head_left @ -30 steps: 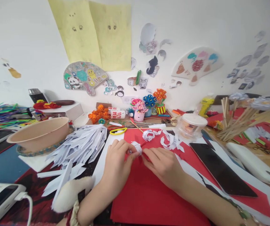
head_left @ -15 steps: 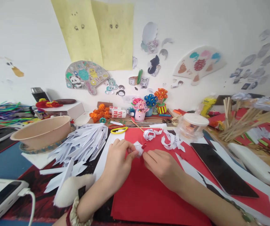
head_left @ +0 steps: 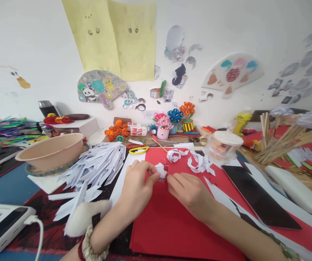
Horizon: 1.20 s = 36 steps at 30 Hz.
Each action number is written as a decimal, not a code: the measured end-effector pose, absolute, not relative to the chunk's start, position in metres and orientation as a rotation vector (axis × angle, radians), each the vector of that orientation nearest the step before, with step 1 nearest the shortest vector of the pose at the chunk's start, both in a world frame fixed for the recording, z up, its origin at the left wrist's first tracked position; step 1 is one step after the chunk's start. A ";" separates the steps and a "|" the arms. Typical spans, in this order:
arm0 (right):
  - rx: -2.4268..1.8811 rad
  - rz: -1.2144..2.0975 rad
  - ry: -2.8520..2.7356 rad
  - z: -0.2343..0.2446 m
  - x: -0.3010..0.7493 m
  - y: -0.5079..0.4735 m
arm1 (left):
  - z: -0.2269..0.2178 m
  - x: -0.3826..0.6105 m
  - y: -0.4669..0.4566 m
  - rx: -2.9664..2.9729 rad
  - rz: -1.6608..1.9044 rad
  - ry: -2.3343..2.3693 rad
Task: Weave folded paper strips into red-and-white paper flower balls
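Observation:
Between my hands is a small crumpled white paper flower [head_left: 161,170] with a bit of red paper [head_left: 166,167] at its upper right edge. My left hand [head_left: 141,185] pinches the flower's left side between thumb and fingers. At its right side my right hand [head_left: 187,190] is closed, fingertips pressed together by the red bit; what they grip is mostly hidden. Both hands are above red paper sheets [head_left: 177,232]. Just beyond them rest a white paper rose [head_left: 174,155] on a thin stick [head_left: 160,144] and a curled white paper strip [head_left: 199,162].
Left of my hands lie a pile of folded white paper strips [head_left: 98,163], a beige basin [head_left: 49,152] and a white power bank [head_left: 3,228]. Yellow-handled scissors [head_left: 139,150] lie behind. At right are a black phone-like slab [head_left: 259,195], a lidded tub [head_left: 224,146] and wooden sticks [head_left: 278,141].
The view has shifted slightly. The white paper flower has turned a little in my fingers, and the red bit now looks flatter. Both hands keep nearly the same place.

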State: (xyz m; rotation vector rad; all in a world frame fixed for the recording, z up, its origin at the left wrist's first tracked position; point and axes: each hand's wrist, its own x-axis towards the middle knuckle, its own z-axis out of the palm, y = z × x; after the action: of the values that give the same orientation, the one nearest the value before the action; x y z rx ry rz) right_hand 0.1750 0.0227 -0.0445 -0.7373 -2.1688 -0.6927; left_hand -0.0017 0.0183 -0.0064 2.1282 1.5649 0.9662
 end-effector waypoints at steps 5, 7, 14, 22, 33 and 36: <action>-0.768 -0.662 -2.143 -0.044 0.175 0.022 | -0.007 -0.003 0.018 2.227 0.952 1.585; -0.766 -0.649 -2.120 -0.043 0.175 0.022 | -0.007 -0.003 0.018 2.284 0.953 1.588; -0.852 -0.389 -1.918 -0.043 0.178 0.024 | -0.007 -0.009 0.015 2.429 1.128 1.615; -0.992 0.366 -1.749 -0.037 0.180 0.026 | -0.011 -0.027 0.027 2.241 1.219 1.491; -0.950 0.525 -1.911 -0.036 0.181 0.033 | -0.014 -0.018 0.022 2.232 1.062 1.507; -0.942 0.386 -1.906 -0.038 0.181 0.033 | -0.018 -0.018 0.023 2.326 1.101 1.474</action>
State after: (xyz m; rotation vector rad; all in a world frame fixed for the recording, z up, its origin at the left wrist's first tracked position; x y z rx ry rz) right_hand 0.1808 0.0331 -0.0384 -0.9417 -1.9060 0.3855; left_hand -0.0183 0.0227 -0.0180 2.3255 1.4744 1.1009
